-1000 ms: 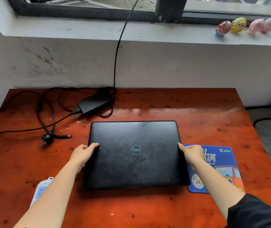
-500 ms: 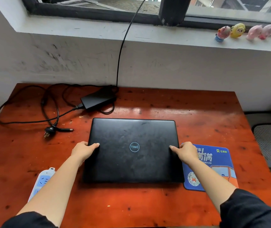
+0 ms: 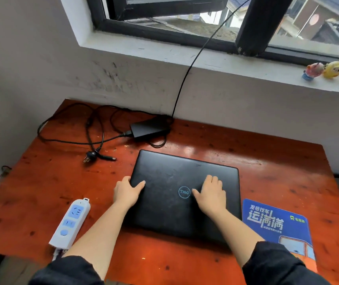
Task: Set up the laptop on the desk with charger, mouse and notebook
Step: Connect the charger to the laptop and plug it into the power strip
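A closed black laptop [image 3: 176, 173] with a blue round logo lies flat in the middle of the red-brown wooden desk [image 3: 277, 161]. My left hand [image 3: 127, 192] rests on its left edge, thumb on the lid. My right hand [image 3: 212, 193] lies flat on the lid just right of the logo, fingers spread. A black charger brick [image 3: 149, 127] sits behind the laptop, its cable looping left to a loose wall plug and barrel connector [image 3: 99, 156]. No mouse or notebook is in sight.
A blue mouse pad [image 3: 277, 225] lies right of the laptop. A white and blue power strip [image 3: 71, 222] lies at the front left. Small toy figures [image 3: 324, 70] stand on the window sill; a black cable [image 3: 191, 66] runs up the wall to the window.
My right hand left the laptop's right edge and now lies flat on the lid near the logo. My left hand stays at the left edge. The view swung to the left.
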Available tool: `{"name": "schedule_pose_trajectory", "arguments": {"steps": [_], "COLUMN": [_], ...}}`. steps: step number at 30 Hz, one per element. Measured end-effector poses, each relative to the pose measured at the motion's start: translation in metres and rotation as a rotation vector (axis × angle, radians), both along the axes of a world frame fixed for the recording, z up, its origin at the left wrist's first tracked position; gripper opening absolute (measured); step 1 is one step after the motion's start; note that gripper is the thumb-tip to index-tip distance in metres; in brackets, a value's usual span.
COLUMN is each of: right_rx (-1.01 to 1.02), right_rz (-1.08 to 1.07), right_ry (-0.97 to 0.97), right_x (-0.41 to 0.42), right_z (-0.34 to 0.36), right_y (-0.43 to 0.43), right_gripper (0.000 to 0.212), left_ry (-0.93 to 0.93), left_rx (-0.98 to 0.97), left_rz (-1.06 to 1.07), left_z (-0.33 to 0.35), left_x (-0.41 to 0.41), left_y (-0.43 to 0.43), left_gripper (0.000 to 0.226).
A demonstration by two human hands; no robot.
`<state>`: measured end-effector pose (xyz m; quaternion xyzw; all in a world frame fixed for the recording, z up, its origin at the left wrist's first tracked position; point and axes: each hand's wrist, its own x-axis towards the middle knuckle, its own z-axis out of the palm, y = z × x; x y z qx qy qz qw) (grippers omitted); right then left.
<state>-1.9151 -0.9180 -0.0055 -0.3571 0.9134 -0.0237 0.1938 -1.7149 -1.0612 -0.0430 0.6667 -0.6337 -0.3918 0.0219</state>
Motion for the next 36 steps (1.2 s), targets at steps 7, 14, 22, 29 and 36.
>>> {"name": "schedule_pose_trajectory", "arguments": {"steps": [7,14,22,29,36], "right_rx": [-0.102,-0.158,-0.047,0.097,0.373], "right_rz": [0.351,0.616,0.724,0.818,0.98], "right_ry": [-0.033,-0.058,-0.251,-0.213,-0.201], "right_x": [0.054,0.098,0.14,0.127,0.095], "right_z": [-0.01,-0.027,-0.044,-0.042,-0.002], "right_y": [-0.082,-0.183,-0.279,-0.308,-0.32], "right_gripper": [0.042,0.03,0.036,0.025,0.015], "left_ry": [0.136,0.219,0.148,0.054,0.139], "left_rx": [-0.083,-0.08,-0.145,-0.181,-0.216], "left_rz": [0.041,0.041,-0.127,-0.165,-0.11], "left_z": [-0.016,-0.028,-0.03,-0.029,-0.033], "left_x": [0.035,0.059,0.064,0.056,0.033], "left_y": [-0.014,-0.033,-0.026,-0.025,-0.029], "left_gripper": [0.04,0.027,0.036,0.051,0.053]}}
